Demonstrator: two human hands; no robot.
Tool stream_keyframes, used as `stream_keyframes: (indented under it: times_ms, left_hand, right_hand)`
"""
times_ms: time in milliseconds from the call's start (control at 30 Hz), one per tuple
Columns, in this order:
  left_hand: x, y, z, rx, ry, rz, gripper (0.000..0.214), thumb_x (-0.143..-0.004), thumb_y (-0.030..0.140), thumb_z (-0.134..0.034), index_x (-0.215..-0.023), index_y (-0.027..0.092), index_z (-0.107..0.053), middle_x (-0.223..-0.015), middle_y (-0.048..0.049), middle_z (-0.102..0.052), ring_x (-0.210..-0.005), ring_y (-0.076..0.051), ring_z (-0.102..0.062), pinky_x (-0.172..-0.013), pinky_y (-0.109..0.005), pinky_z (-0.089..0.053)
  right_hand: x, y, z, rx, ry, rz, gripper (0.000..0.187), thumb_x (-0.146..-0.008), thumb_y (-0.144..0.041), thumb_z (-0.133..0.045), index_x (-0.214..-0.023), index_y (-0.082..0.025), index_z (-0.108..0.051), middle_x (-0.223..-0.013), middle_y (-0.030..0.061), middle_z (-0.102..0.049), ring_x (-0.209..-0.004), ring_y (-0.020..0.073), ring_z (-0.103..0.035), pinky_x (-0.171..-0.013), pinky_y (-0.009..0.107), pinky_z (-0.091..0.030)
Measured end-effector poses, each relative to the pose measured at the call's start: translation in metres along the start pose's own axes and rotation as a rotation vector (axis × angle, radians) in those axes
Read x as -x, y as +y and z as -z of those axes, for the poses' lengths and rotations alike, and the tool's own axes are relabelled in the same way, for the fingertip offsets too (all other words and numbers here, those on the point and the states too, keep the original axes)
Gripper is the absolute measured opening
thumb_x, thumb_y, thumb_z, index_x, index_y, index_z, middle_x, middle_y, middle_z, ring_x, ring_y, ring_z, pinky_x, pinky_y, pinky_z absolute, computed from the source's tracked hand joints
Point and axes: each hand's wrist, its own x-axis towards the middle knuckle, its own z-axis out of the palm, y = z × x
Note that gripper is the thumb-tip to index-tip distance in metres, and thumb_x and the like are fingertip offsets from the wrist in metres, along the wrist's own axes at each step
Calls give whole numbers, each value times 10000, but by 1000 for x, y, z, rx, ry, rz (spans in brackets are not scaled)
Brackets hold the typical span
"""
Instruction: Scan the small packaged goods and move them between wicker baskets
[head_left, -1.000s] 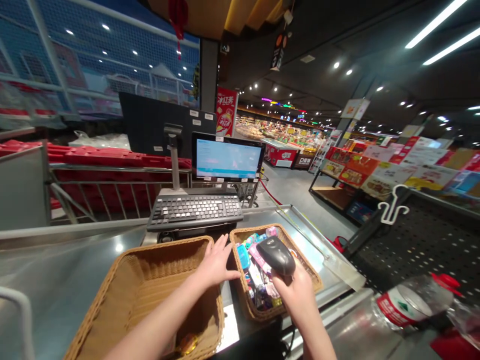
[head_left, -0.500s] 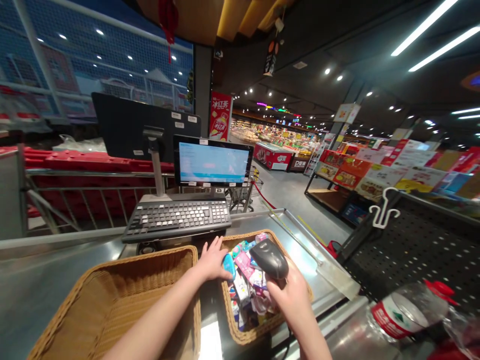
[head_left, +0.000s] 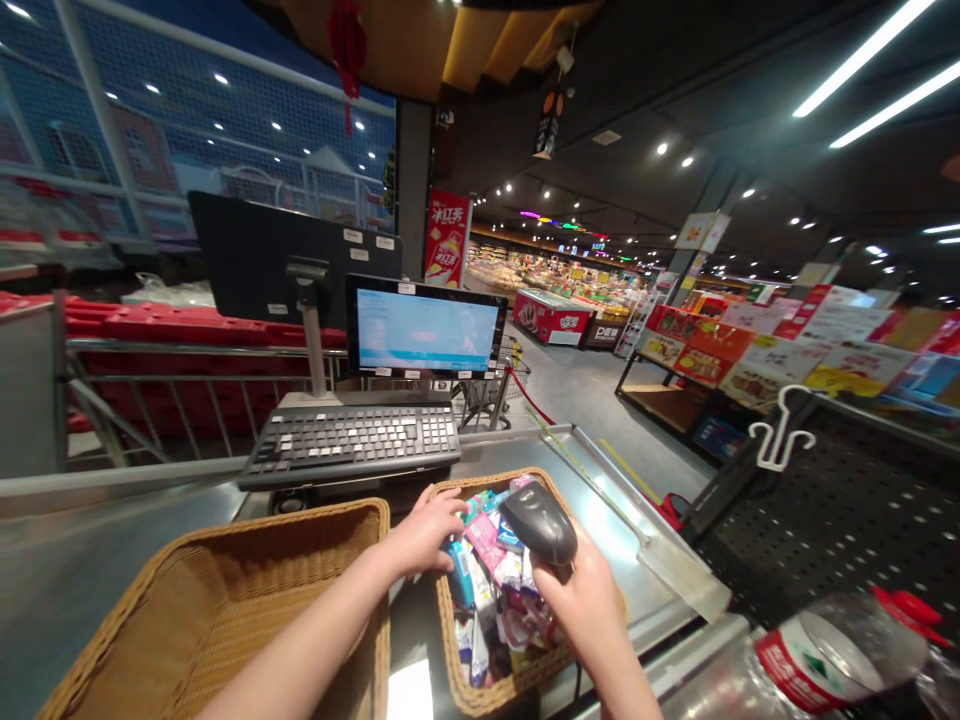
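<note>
Scanner [head_left: 538,522] held in my right hand [head_left: 586,592], I'm apparently choosing among packs [head_left: 484,542] in the right basket [head_left: 517,688]; my loosely spread left hand [head_left: 421,535] would need to narrow around one.

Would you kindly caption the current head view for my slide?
Right hand holding a black scanner above a wicker basket of colorful packets, left hand at its rim.

The left forearm [head_left: 315,625] reached forward and slanted inward, its bare left hand [head_left: 429,533] back upward with fingers [head_left: 450,504] loosely spread and thumb apart, while the right forearm [head_left: 631,672] rose leaning inward to a right hand [head_left: 589,588] curled in a grip, thumb on the inner side.
</note>
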Motion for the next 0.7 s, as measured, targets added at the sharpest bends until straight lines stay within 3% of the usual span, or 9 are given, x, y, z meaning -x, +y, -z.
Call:
stream_keyframes:
  times_ms: [133, 200, 333, 467, 700]
  left_hand:
    - [9, 19, 19, -53, 25, -232, 207, -700, 380, -750, -869, 286, -678, -1338, -12, -585, -1404, -284, -333, -1164, -600, 20]
    - [15, 25, 25, -63, 54, -278, 226, -721, 351, -735, -936, 311, -679, -1356, -5, -576, -1410, -267, -324, -1179, -558, 51]
    - [30, 23, 36, -58, 143, -211, 312, -773, 354, -683, -1083, 357, -647, -1406, 2, -540, -1412, -252, -320, -1191, -537, 59]
    - [44, 13, 49, -96, 287, -108, 129, -823, 349, -623, -926, 286, -667, -1459, -16, -489, -1424, -248, -302, -1202, -527, 5]
    - [62, 7, 71, -145, 547, -75, 78, -828, 280, -592, -785, 242, -646, -1434, -40, -522, -1410, -260, -336, -1188, -560, -80]
  right_hand:
    - [1, 1, -2, -23, -30, -22, 387, -728, -224, -573, -1103, -187, -664, -1076, 92, -704, -1040, 290, -652, -918, 417, -529]
    - [3, 0, -2, -28, -29, -33, 385, -738, -238, -577, -1109, -179, -657, -1087, 96, -699, -1051, 290, -646, -928, 421, -523]
    - [6, -3, -2, -39, -21, -46, 398, -750, -254, -576, -1133, -174, -645, -1136, 102, -685, -1088, 292, -632, -956, 429, -507]
    - [8, -11, -4, -30, 13, -39, 429, -701, -209, -583, -1124, -190, -652, -1122, 88, -695, -1078, 288, -641, -925, 405, -529]
    - [7, -31, -7, -1, 39, 31, 369, -701, -189, -568, -1058, -177, -658, -1071, 106, -692, -1050, 292, -640, -941, 427, -517]
